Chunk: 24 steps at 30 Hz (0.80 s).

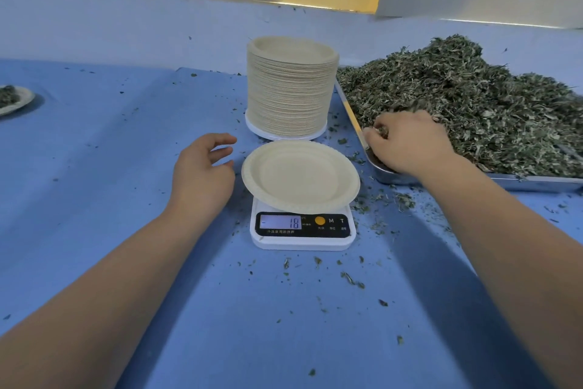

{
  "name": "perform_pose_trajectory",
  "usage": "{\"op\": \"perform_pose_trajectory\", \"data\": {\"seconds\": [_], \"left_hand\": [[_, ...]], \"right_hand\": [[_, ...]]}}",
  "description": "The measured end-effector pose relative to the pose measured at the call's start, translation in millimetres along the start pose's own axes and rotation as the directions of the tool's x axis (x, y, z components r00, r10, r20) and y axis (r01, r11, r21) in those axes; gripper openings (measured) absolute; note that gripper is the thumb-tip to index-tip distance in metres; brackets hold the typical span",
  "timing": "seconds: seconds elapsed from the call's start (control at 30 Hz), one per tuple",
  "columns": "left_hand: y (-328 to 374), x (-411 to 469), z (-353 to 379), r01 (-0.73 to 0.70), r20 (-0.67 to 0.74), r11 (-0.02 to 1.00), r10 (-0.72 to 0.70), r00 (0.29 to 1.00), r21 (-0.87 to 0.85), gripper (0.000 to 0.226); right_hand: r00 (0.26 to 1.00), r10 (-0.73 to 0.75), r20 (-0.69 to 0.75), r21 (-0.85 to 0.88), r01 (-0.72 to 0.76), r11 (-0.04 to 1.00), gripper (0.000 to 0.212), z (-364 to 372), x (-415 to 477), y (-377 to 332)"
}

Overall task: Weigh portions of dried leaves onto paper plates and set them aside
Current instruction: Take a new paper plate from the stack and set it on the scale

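Blue cloth (126, 199); scale (303, 240) reads 18; fingers (373, 139) grip leaves (473, 105).

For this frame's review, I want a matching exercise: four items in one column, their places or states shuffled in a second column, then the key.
Column 1
1. empty paper plate
2. stack of paper plates
3. right hand
4. left hand

Column 2
A. open, just left of the scale
B. resting on top of the scale
C. gripping dried leaves at the near corner of the tray
D. standing behind the scale

Pairs: 1-B; 2-D; 3-C; 4-A
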<state>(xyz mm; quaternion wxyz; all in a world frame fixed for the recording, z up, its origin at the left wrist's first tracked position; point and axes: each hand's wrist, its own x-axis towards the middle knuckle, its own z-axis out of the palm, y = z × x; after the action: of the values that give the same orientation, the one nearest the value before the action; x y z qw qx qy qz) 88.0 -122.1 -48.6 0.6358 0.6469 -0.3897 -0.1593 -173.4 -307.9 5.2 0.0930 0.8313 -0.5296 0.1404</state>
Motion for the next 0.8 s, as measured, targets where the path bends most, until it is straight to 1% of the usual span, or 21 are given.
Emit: {"op": "perform_pose_trajectory", "data": {"seconds": [0.03,0.07,0.1,0.13,0.2,0.23,0.3,0.4,0.5,0.53,0.63,0.73,0.8], "left_hand": [[0.8,-0.6,0.5,0.000,-0.002,1.000,0.000,1.000,-0.008,0.055],[1.7,-1.3,1.2,0.003,-0.005,1.000,-0.003,1.000,-0.026,0.052],[2.6,-1.4,2.5,0.014,-0.012,0.998,-0.014,1.000,-0.064,0.048],[4.0,-1.3,4.0,0.036,-0.020,0.991,-0.039,0.999,-0.128,0.043],[8.1,-1.3,7.7,0.095,-0.027,0.963,-0.105,0.994,-0.253,0.038],[9.8,-1.6,9.2,0.108,-0.029,0.956,-0.121,0.992,-0.272,0.036],[11.2,-2.9,11.4,0.101,-0.030,0.961,-0.112,0.993,-0.257,0.035],[11.3,-3.9,11.0,0.085,-0.034,0.970,-0.095,0.995,-0.229,0.034],[10.9,-4.2,9.8,0.096,-0.036,0.974,-0.106,0.994,-0.206,0.034],[11.1,-4.7,9.6,0.104,-0.035,0.974,-0.113,0.993,-0.202,0.034],[12.5,-6.4,10.1,0.120,-0.015,0.975,-0.125,0.992,-0.186,0.033],[14.9,-9.6,12.9,0.152,0.021,0.966,-0.151,0.988,-0.208,0.032],[15.7,-11.7,14.4,0.171,0.055,0.961,-0.163,0.985,-0.218,0.029]], "right_hand": [[0.990,0.026,0.139,0.013,-0.028,1.000,0.070,0.1,-1.3,-3.6],[0.957,0.046,0.287,0.051,-0.063,0.997,0.082,0.5,-2.4,-7.1],[0.923,0.039,0.383,0.094,-0.080,0.992,0.089,2.2,-3.6,-9.5],[0.913,0.019,0.407,0.115,-0.072,0.991,0.089,4.4,-5.2,-10.4],[0.946,-0.023,0.324,0.112,-0.014,0.994,0.073,9.4,-9.2,-10.0],[0.960,-0.032,0.278,0.115,0.000,0.993,0.065,11.7,-12.1,-9.9],[0.975,-0.026,0.220,0.172,-0.013,0.985,0.056,13.0,-15.7,-9.1],[0.987,0.013,0.158,0.265,-0.056,0.963,0.051,5.0,-11.7,-5.4],[0.997,0.074,-0.012,0.307,-0.067,0.949,0.038,-2.7,-4.8,3.3],[0.995,0.086,-0.044,0.315,-0.068,0.947,0.035,-3.9,-3.7,5.4],[0.998,0.059,0.023,0.277,-0.063,0.959,0.035,0.9,-2.0,7.7],[0.993,0.105,-0.056,0.311,-0.082,0.947,0.033,5.7,-2.6,10.8],[0.992,0.109,-0.068,0.324,-0.081,0.943,0.032,6.6,-3.7,11.1]]}}
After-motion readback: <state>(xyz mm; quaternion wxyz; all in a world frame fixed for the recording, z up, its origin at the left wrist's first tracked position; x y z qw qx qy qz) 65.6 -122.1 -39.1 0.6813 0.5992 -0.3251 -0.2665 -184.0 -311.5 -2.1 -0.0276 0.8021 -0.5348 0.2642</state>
